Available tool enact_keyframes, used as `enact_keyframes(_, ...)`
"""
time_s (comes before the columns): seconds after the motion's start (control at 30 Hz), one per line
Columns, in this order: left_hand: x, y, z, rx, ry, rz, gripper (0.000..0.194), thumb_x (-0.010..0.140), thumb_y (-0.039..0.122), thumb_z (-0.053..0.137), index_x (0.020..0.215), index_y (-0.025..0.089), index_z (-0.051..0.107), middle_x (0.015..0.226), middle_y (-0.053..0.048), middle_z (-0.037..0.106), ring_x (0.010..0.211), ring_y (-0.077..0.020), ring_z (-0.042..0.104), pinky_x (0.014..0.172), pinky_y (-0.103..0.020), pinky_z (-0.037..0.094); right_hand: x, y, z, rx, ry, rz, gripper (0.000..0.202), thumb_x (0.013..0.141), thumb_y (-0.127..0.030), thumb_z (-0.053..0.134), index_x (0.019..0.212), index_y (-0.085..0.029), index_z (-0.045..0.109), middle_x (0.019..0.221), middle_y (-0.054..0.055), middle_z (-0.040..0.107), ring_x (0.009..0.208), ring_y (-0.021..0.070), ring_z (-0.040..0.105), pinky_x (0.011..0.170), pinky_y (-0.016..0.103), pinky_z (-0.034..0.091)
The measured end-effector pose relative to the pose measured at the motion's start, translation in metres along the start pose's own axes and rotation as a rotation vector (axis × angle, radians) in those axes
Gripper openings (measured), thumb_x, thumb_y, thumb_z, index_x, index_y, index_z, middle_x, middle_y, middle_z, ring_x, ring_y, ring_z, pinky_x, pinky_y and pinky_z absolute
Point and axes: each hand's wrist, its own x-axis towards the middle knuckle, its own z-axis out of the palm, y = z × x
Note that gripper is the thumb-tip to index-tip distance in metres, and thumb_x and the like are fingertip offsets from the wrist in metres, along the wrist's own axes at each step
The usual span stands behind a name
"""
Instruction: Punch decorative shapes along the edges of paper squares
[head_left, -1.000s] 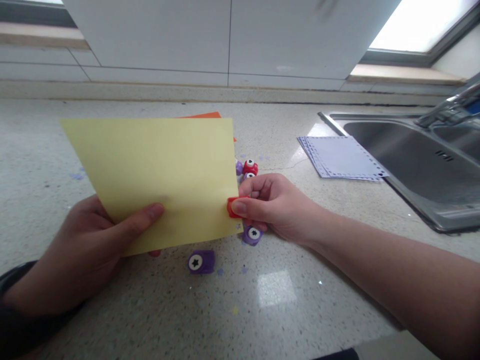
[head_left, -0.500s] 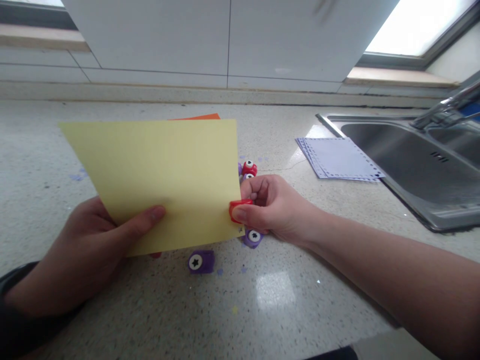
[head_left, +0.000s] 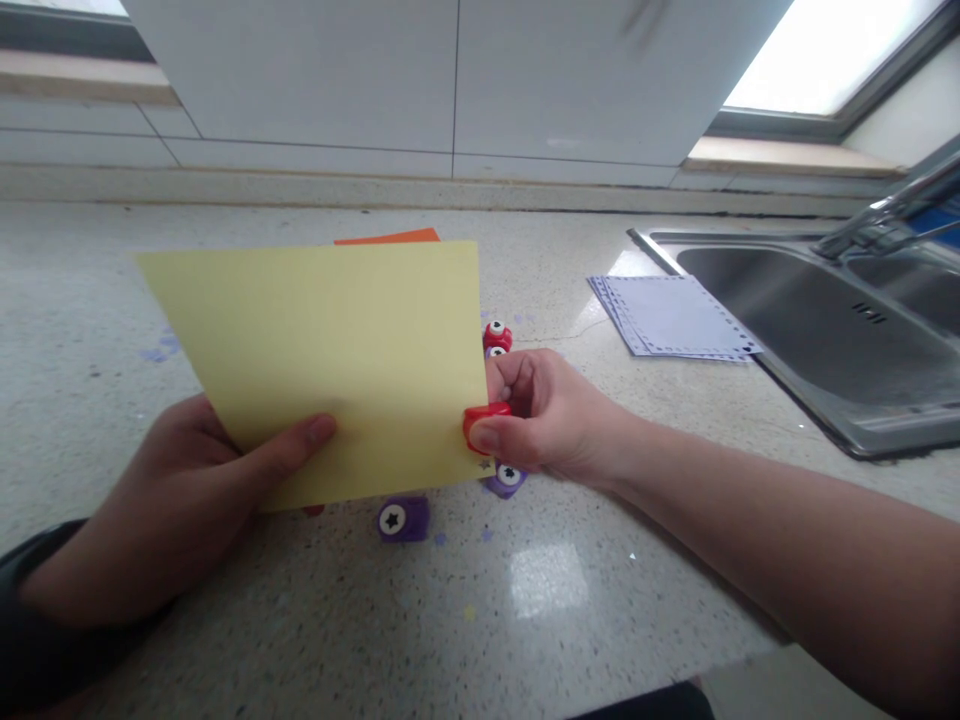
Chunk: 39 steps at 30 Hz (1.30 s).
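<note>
My left hand (head_left: pixel 187 490) grips a sheet of yellow paper (head_left: pixel 352 340) by its lower left part, thumb on top and the other fingers hidden beneath. Between the thumb and fingers of my right hand (head_left: pixel 544 415) is a red paper punch (head_left: pixel 476 425), set on the paper's right edge. Just below the punch, a small star-shaped hole (head_left: pixel 484 464) shows near the sheet's lower right corner. A purple punch with a star mark (head_left: pixel 403 520) lies on the counter below the paper. Another purple punch (head_left: pixel 508 478) lies under my right hand.
Beyond my right hand are a red punch (head_left: pixel 498 335) and part of a purple one. Orange paper (head_left: pixel 390 237) peeks out behind the yellow sheet. White sheets with punched borders (head_left: pixel 667 315) lie beside the steel sink (head_left: pixel 795 330). Paper bits dot the counter (head_left: pixel 322 620).
The yellow paper has shifted slightly right, and the red punch has moved a little right and down with my right hand. The star hole at the corner now shows more plainly.
</note>
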Motion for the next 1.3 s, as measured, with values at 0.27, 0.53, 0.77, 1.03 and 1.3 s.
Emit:
enact_keyframes(0.27, -0.002, 0.001, -0.001, 0.003, -0.035, -0.006, 0.027, 0.059, 0.027, 0.091, 0.081, 0.02, 0.076, 0.075, -0.001, 0.076, 0.055, -0.0188, 0.071, 0.038, -0.023, 0.057, 0.0, -0.003, 0.002, -0.007, -0.011, -0.027, 0.033, 0.066, -0.029, 0.088, 0.06, -0.016, 0.059, 0.043, -0.007, 0.057, 0.034, 0.0038, 0.043, 0.033, 0.016, 0.03)
enact_keyframes(0.53, -0.001, -0.001, -0.003, 0.023, -0.08, 0.007, 0.034, 0.069, 0.04, 0.088, 0.094, 0.02, 0.075, 0.087, -0.004, 0.078, 0.058, -0.0197, 0.071, 0.041, -0.028, 0.061, -0.004, -0.009, 0.0, -0.011, -0.008, 0.017, 0.035, 0.069, -0.034, 0.088, 0.07, -0.017, 0.057, 0.055, -0.003, 0.064, 0.043, 0.0066, 0.055, 0.04, 0.016, 0.042)
enact_keyframes(0.77, 0.0, -0.003, -0.005, -0.02, -0.169, 0.03, 0.029, 0.077, 0.04, 0.083, 0.094, 0.018, 0.074, 0.093, -0.006, 0.077, 0.058, -0.0173, 0.068, 0.04, -0.026, 0.059, -0.006, -0.013, -0.015, 0.036, 0.071, -0.061, 0.026, 0.078, -0.035, 0.078, 0.073, -0.017, 0.061, 0.065, -0.001, 0.061, 0.051, 0.009, 0.055, 0.043, 0.021, 0.038)
enact_keyframes(1.03, 0.002, 0.0, -0.003, -0.022, -0.233, 0.028, 0.029, 0.081, 0.039, 0.078, 0.101, 0.02, 0.072, 0.098, -0.008, 0.076, 0.063, -0.0175, 0.068, 0.039, -0.021, 0.053, -0.012, -0.026, -0.041, -0.804, 0.075, -0.139, 0.026, 0.091, -0.041, 0.064, 0.078, -0.018, 0.066, 0.07, 0.0, 0.061, 0.061, 0.0119, 0.048, 0.055, 0.027, 0.034)
enact_keyframes(1.3, 0.003, 0.009, -0.002, 0.048, -0.278, 0.096, 0.033, 0.081, 0.04, 0.079, 0.101, 0.015, 0.071, 0.078, -0.003, 0.072, 0.051, -0.0082, 0.053, 0.038, -0.016, 0.039, -0.016, -0.029, -0.032, -1.321, 0.035, -0.18, 0.023, 0.092, -0.038, 0.058, 0.087, -0.021, 0.073, 0.071, 0.002, 0.068, 0.061, 0.0141, 0.053, 0.06, 0.029, 0.036)
